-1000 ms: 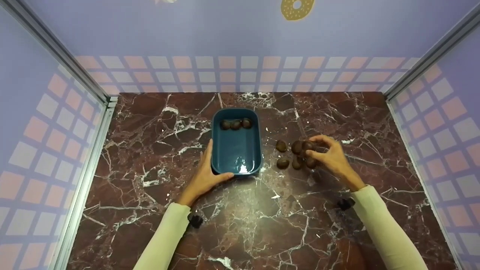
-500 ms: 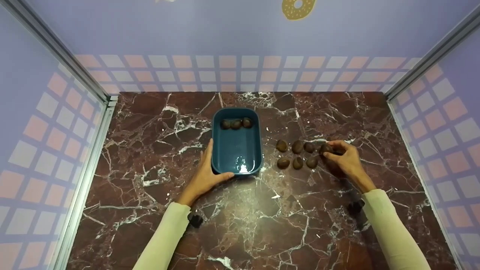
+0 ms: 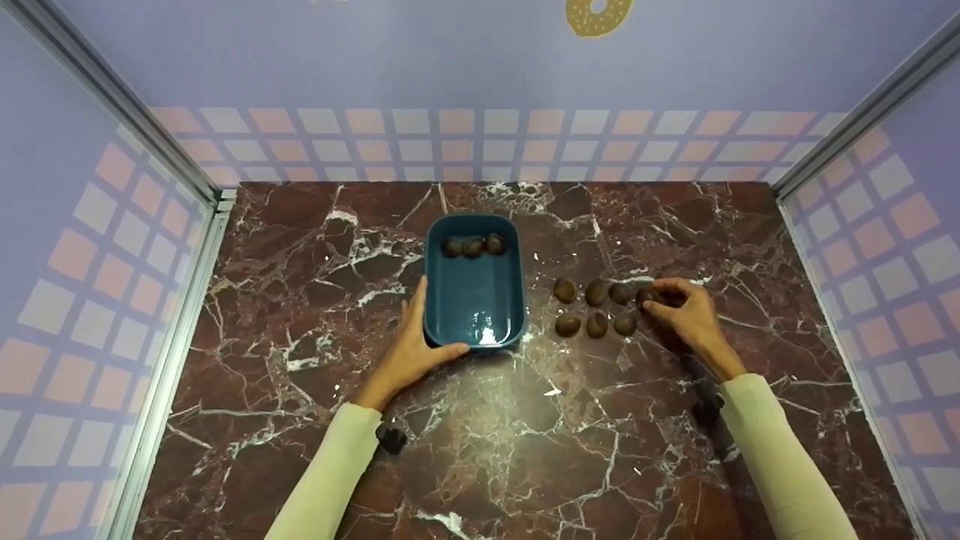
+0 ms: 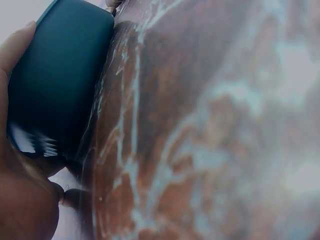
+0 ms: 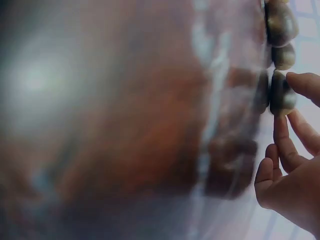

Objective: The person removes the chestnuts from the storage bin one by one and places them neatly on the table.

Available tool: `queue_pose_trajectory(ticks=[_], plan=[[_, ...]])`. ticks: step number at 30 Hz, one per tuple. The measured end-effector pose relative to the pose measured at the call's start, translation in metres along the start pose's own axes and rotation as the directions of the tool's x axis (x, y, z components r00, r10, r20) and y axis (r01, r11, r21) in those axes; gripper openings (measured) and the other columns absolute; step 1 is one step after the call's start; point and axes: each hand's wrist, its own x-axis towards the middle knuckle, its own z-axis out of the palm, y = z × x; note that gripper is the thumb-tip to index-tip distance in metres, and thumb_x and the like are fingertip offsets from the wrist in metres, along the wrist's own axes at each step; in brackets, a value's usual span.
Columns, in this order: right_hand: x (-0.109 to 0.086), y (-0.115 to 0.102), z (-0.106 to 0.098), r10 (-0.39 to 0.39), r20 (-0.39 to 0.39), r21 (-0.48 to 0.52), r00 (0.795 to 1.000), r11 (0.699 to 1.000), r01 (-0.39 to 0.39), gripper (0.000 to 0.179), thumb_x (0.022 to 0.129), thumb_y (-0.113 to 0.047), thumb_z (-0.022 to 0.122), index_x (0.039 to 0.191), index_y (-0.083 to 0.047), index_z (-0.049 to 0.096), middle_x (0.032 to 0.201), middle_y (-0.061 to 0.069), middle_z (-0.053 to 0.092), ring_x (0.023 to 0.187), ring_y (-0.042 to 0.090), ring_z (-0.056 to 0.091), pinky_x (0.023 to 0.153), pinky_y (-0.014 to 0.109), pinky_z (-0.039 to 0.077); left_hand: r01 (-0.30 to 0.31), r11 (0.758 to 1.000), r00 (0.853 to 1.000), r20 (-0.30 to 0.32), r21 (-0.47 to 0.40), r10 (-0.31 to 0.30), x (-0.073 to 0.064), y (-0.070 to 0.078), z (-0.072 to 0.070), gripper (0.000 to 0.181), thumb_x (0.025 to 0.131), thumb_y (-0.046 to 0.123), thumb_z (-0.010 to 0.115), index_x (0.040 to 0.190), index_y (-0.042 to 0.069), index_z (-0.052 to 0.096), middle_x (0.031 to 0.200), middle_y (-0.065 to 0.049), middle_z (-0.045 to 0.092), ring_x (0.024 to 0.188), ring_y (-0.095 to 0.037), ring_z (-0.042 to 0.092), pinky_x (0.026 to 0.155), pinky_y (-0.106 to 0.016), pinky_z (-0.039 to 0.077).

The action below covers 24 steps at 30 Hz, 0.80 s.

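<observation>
A deep blue-green rectangular dish [image 3: 474,300] stands on the marble-patterned tabletop, with three brown kiwis [image 3: 473,247] in a row at its far end. My left hand [image 3: 412,349] rests against the dish's near-left corner, straight fingers along the left wall and thumb at the near edge. In the left wrist view the dish [image 4: 62,70] shows from its near end. To the right of the dish my right hand [image 3: 690,311] pinches a kiwi [image 3: 646,295] between thumb and fingers at the right end of a row. In the right wrist view that kiwi [image 5: 283,95] sits at the fingertips.
Several more kiwis lie in two short rows between the dish and my right hand, including a far-row kiwi [image 3: 596,292] and a near-row kiwi [image 3: 568,325]. Purple walls with pink and white squares [image 3: 499,120] enclose the tabletop [image 3: 480,450] at back and sides.
My right hand has moved right with a kiwi, from above the group to the far row's right end, then slightly back left. The left hand and dish have stayed put.
</observation>
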Motion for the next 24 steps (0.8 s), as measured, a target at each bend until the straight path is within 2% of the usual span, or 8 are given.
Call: queue_pose_trajectory(ticks=[4,6,11,14,17,20,24], plan=[[0.004,-0.018,0.003,-0.025,-0.048,0.012,0.999,1.000,0.026,0.042,0.093,-0.010,0.091,0.128,0.007,0.076,0.128,0.026,0.074,0.121,0.041,0.067,0.106,0.038,0.051,-0.001,1.000,1.000,-0.004,0.014,0.001,0.000,0.000,-0.001,0.142,0.082,0.052,0.098,0.179,0.019,0.000,0.185,-0.014,0.003,0.166,-0.050,-0.009,0.132,-0.070,0.000],[0.006,-0.030,0.009,-0.053,-0.062,0.032,0.997,0.998,0.055,0.041,0.092,-0.010,0.091,0.127,0.007,0.077,0.128,0.026,0.073,0.119,0.038,0.066,0.107,0.041,0.050,0.004,1.000,1.000,-0.006,0.019,-0.004,0.000,-0.001,-0.002,0.142,0.082,0.053,0.097,0.179,0.019,0.000,0.185,-0.015,0.003,0.166,-0.051,-0.009,0.131,-0.071,0.000],[0.013,-0.062,0.033,-0.056,-0.013,0.186,0.998,0.981,0.058,0.042,0.094,-0.001,0.087,0.131,0.013,0.072,0.127,0.031,0.072,0.099,0.017,0.072,0.085,0.021,0.058,-0.003,1.000,1.000,-0.009,0.014,0.003,-0.001,-0.001,-0.001,0.143,0.081,0.053,0.098,0.179,0.018,0.000,0.185,-0.015,0.003,0.166,-0.051,-0.008,0.132,-0.069,-0.001],[0.018,-0.081,0.051,-0.054,0.028,0.235,0.998,0.971,0.046,0.045,0.094,0.000,0.086,0.134,0.014,0.070,0.129,0.033,0.071,0.093,0.008,0.069,0.079,0.016,0.056,-0.014,1.000,1.000,-0.013,0.011,0.014,-0.002,-0.001,-0.001,0.143,0.081,0.051,0.098,0.179,0.017,0.000,0.185,-0.015,0.003,0.167,-0.049,-0.007,0.133,-0.066,-0.001],[0.021,-0.100,0.068,-0.086,0.061,0.213,0.994,0.974,0.071,0.044,0.094,-0.001,0.087,0.133,0.013,0.071,0.131,0.032,0.071,0.101,0.014,0.069,0.089,0.020,0.055,-0.015,1.000,1.000,-0.010,0.009,0.015,-0.001,0.000,0.000,0.143,0.081,0.051,0.098,0.179,0.017,0.000,0.185,-0.014,0.003,0.167,-0.048,-0.008,0.134,-0.065,-0.001],[0.023,-0.118,0.085,-0.120,0.091,0.213,0.989,0.972,0.098,0.043,0.092,-0.004,0.090,0.130,0.010,0.074,0.129,0.032,0.073,0.107,0.031,0.070,0.097,0.032,0.057,-0.005,1.000,1.000,-0.006,0.006,0.005,-0.001,0.000,0.001,0.143,0.080,0.052,0.098,0.179,0.018,0.000,0.185,-0.014,0.003,0.167,-0.050,-0.009,0.133,-0.068,-0.001],[0.027,-0.140,0.106,-0.153,0.144,0.212,0.978,0.970,0.120,0.047,0.091,-0.011,0.092,0.131,0.006,0.075,0.131,0.027,0.074,0.115,0.045,0.070,0.104,0.046,0.058,-0.005,1.000,1.000,-0.009,0.004,0.005,-0.001,0.000,0.000,0.143,0.080,0.052,0.099,0.179,0.019,0.001,0.185,-0.015,0.004,0.167,-0.050,-0.008,0.132,-0.069,0.000]])
